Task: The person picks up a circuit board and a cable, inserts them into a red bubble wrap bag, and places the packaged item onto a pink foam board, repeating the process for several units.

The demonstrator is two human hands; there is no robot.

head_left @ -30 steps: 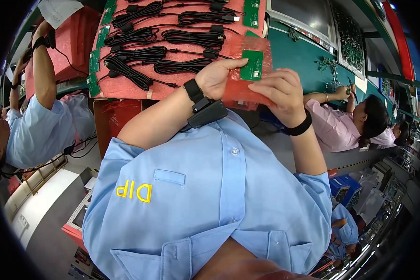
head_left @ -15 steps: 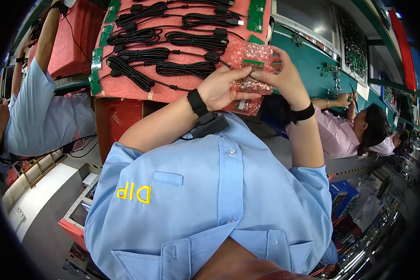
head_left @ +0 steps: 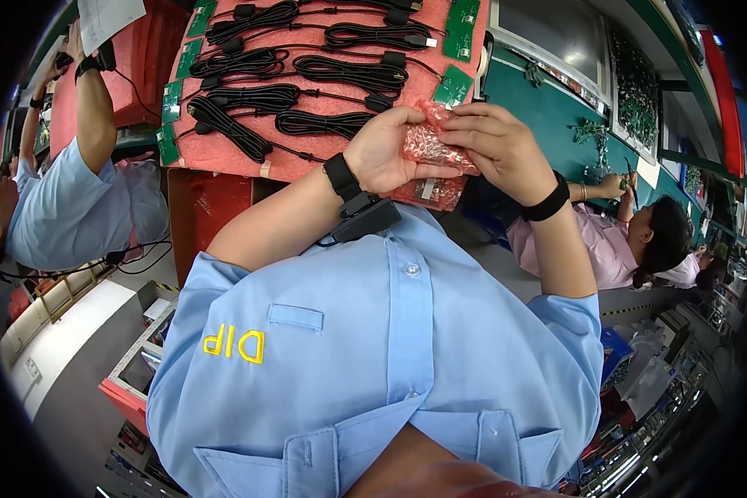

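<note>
A pink bubble-wrap bag (head_left: 432, 148) is between my two hands at the front right corner of the pink foam. My left hand (head_left: 382, 156) cups its left side, thumb above and fingers beneath. Across its right part lie the curled fingers of my right hand (head_left: 500, 151), pressing the wrap down; the thumb is hidden. The bag looks folded over, and its contents cannot be seen. Just below my hands lies another pink bubble-wrap piece (head_left: 440, 192). Behind the bag is a green circuit board (head_left: 453, 85) on the foam.
Several coiled black cables (head_left: 340, 70) joined to green boards cover the pink foam (head_left: 249, 162). A cardboard box (head_left: 174, 195) stands below its left edge. Co-workers sit on both sides: a blue sleeve (head_left: 66, 199) at left, a pink sleeve (head_left: 556, 236) at right. A green bench (head_left: 539, 108) lies right.
The bag, held flatter before with a green edge showing through, is now folded into a smaller bundle. My right hand has turned over it, fingers on top. The co-worker at left has moved an arm.
</note>
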